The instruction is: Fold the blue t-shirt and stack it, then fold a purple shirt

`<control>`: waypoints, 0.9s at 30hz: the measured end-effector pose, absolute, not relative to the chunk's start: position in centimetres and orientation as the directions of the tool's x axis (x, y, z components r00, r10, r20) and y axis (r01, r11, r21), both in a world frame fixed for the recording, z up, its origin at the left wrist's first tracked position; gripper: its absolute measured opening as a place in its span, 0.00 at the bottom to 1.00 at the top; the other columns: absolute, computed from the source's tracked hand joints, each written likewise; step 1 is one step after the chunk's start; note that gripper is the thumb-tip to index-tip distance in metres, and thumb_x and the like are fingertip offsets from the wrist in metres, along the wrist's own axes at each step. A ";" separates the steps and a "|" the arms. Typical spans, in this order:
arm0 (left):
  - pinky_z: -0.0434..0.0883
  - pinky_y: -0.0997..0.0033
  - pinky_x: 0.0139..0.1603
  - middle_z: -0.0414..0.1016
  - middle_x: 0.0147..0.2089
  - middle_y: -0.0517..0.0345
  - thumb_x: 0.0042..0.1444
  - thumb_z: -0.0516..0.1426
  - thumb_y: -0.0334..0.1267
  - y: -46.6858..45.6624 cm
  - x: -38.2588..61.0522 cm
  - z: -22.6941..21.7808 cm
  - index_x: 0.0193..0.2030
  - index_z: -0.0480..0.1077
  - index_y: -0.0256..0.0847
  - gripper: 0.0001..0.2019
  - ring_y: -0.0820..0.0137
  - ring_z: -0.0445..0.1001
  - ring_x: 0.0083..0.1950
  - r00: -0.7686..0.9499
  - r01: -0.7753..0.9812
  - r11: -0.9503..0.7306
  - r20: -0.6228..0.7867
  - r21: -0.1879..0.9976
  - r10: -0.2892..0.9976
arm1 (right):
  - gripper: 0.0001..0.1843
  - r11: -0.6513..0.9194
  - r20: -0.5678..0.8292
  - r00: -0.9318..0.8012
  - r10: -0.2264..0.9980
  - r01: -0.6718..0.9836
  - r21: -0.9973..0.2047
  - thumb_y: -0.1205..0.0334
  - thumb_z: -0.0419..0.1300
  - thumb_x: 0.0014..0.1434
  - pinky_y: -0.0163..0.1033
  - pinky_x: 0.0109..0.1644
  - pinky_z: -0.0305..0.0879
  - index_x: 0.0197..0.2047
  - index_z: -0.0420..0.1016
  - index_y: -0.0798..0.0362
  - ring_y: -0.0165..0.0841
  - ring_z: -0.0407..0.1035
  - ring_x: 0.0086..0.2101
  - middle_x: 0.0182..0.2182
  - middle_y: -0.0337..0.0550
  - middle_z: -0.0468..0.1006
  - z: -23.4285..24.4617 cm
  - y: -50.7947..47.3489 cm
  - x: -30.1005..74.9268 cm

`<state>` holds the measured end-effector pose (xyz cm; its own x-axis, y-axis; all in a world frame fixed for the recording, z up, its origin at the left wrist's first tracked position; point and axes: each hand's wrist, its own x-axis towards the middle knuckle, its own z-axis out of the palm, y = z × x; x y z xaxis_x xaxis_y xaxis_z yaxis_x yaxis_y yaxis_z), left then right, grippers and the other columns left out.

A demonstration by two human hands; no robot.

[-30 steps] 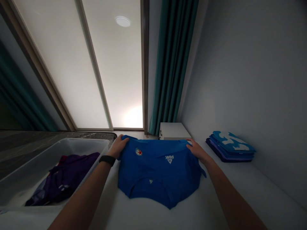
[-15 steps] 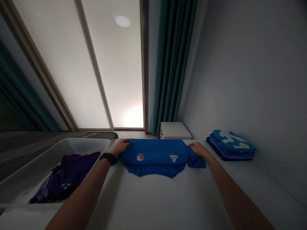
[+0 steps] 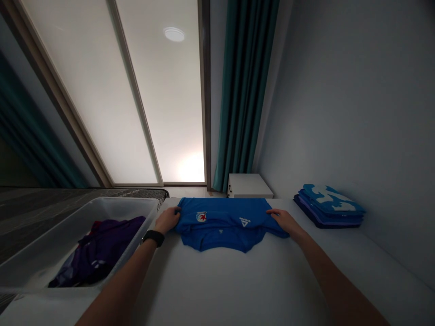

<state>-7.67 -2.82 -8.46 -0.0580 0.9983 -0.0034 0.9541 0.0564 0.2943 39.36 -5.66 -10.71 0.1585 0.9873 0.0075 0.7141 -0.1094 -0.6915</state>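
A blue T-shirt (image 3: 224, 222) with a round badge and a white triangle logo lies on the white tabletop (image 3: 217, 285), its collar toward me. My left hand (image 3: 168, 219), a black band on its wrist, is closed on the shirt's left edge near the sleeve. At the opposite edge my right hand (image 3: 282, 220) pinches the cloth by the other sleeve. The far part of the shirt is hidden beyond the table's back edge.
To the left stands a translucent plastic bin (image 3: 125, 204) with purple and dark clothes (image 3: 102, 246) inside. A stack of folded blue and purple clothes (image 3: 331, 206) sits at the right by the wall. Behind the table are a white cabinet (image 3: 249, 184) and a green curtain (image 3: 243, 99).
The shirt's chest has shifted slightly and flattened near the collar, where a small inner logo now shows. My left hand has come a little nearer, and both hands stay at the shirt's sides.
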 end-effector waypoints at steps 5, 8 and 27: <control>0.70 0.63 0.50 0.78 0.52 0.50 0.56 0.49 0.37 -6.1 -7.4 -7.8 0.50 0.75 0.43 0.19 0.58 0.75 0.53 -0.056 0.959 0.063 -0.031 0.277 0.998 | 0.23 -0.147 -0.127 0.084 0.988 0.746 -0.649 0.64 0.48 0.55 0.42 0.60 0.61 0.49 0.79 0.52 0.38 0.70 0.53 0.52 0.45 0.77 -10.5 -8.5 40.7; 0.70 0.60 0.45 0.79 0.49 0.50 0.58 0.47 0.41 -9.2 -7.3 -7.3 0.45 0.77 0.45 0.18 0.55 0.76 0.49 -0.066 0.977 0.073 -0.042 0.202 0.997 | 0.24 -0.172 -0.159 0.098 0.982 0.811 -0.560 0.64 0.48 0.56 0.43 0.60 0.61 0.52 0.76 0.53 0.40 0.68 0.55 0.56 0.47 0.74 -10.9 -10.7 41.7; 0.52 0.54 0.70 0.54 0.72 0.51 0.66 0.43 0.49 -6.7 -2.6 -10.5 0.69 0.55 0.41 0.28 0.59 0.52 0.71 0.365 0.907 -0.385 0.136 0.169 0.921 | 0.33 0.200 0.015 -0.204 0.979 0.933 -0.299 0.46 0.41 0.67 0.49 0.70 0.43 0.69 0.57 0.54 0.45 0.47 0.66 0.68 0.47 0.54 -12.1 -8.0 33.5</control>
